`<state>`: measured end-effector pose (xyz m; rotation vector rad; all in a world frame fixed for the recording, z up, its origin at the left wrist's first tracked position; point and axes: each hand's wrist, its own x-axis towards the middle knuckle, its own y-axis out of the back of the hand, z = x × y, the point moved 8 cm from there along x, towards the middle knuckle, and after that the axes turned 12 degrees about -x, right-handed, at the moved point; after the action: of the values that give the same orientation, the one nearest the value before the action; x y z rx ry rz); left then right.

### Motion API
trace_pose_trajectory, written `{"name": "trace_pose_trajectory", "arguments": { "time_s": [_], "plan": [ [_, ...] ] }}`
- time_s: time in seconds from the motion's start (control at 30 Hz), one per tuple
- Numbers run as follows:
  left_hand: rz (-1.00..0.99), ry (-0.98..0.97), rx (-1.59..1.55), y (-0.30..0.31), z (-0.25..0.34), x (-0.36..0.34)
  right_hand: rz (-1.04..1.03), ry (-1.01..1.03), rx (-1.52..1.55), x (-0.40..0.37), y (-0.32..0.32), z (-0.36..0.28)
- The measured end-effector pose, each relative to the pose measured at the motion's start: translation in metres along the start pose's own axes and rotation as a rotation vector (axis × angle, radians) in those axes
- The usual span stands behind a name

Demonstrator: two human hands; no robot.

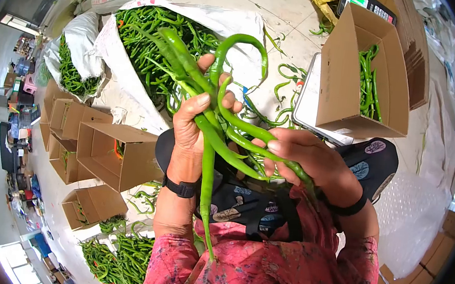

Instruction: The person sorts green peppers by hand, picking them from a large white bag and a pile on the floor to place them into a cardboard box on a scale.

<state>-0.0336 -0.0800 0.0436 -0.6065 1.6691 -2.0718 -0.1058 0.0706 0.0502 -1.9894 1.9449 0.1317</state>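
Several long green chili peppers (183,60) are bunched in my left hand (191,119), its fingers wrapped round their middles. One pepper in the bunch curls over in a hook at the top, and another hangs straight down toward my lap. My right hand (306,158) is closed on the lower part of a curved green chili pepper (251,128), whose upper end reaches over to the bunch. Behind my hands lies a white sack (245,22) spilling over with green chili peppers (137,49).
An open cardboard box (340,70) holding some peppers stands on a scale (306,103) at the right. More boxes (139,160) are on the left, near a second sack (86,38). A pepper pile (120,261) lies at the lower left, and bubble wrap (413,222) at the right.
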Motion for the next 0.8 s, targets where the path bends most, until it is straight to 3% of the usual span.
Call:
{"name": "trace_pose_trajectory", "arguments": {
  "time_s": [0.1, 0.3, 0.37, 0.43, 0.5, 0.57, 0.63, 0.8],
  "plan": [
    [0.051, 0.023, 0.025, 0.005, -0.001, 0.001, -0.035, -0.054, 0.072, -0.003, 0.002, 0.000],
    [0.158, 0.061, 0.135, 0.014, -0.003, 0.003, 0.081, -0.019, -0.001, -0.003, 0.025, -0.008],
    [0.088, 0.066, 0.019, 0.013, 0.001, 0.005, 0.228, 0.116, -0.056, -0.008, 0.044, -0.011],
    [0.022, 0.074, 0.081, 0.008, 0.005, 0.007, 0.310, 0.100, -0.101, -0.018, 0.062, -0.015],
    [0.022, 0.073, 0.037, 0.006, 0.004, 0.006, 0.543, 0.111, -0.066, -0.039, 0.096, -0.016],
    [0.088, 0.009, 0.083, 0.010, 0.008, 0.001, 0.612, 0.137, 0.114, -0.055, 0.120, -0.012],
    [0.070, 0.034, -0.069, 0.009, 0.004, -0.001, 0.590, 0.250, 0.354, -0.068, 0.140, -0.008],
    [0.035, 0.081, -0.072, 0.000, -0.010, 0.002, 0.566, 0.348, 0.418, -0.095, 0.167, -0.012]
  ]
}}
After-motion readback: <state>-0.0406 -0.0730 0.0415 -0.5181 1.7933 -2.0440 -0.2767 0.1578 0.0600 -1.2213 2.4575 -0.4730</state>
